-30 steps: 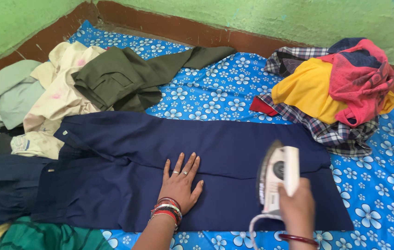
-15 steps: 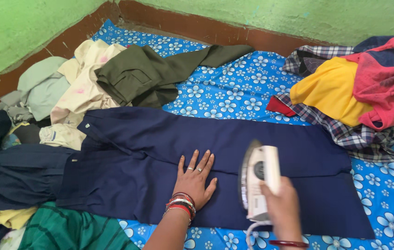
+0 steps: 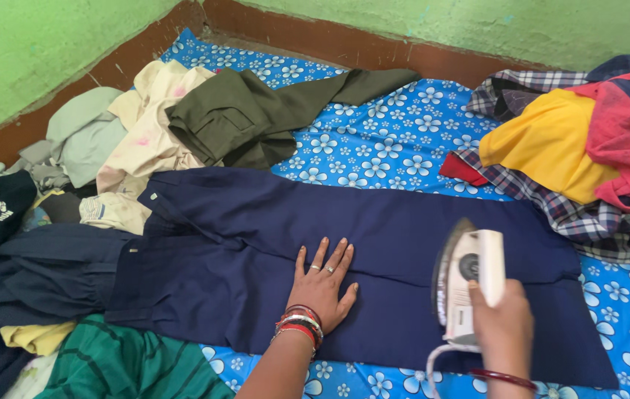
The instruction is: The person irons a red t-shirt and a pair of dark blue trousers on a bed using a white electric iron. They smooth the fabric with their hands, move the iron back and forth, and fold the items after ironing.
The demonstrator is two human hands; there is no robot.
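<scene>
Dark navy trousers (image 3: pixel 256 222) lie spread flat across a blue floral sheet (image 3: pixel 381 148). My left hand (image 3: pixel 322 284) rests palm down on the trousers near their middle, fingers apart, with rings and red and white bangles at the wrist. My right hand (image 3: pixel 503 325) grips the handle of a white electric iron (image 3: pixel 466 284), which is tipped up on its side over the right part of the trousers, soleplate facing left. Its cord hangs down near my right wrist.
Olive trousers (image 3: pixel 248 118) and cream and pale green clothes (image 3: pixel 137 140) lie at the back left. A pile of yellow, red and checked clothes (image 3: pixel 566 140) sits at the right. Dark and green striped garments (image 3: pixel 108 362) lie at the near left. Green walls close the corner.
The iron in my right hand has shifted to the right along the trousers. My left hand stays pressed flat. The view has drifted slightly left.
</scene>
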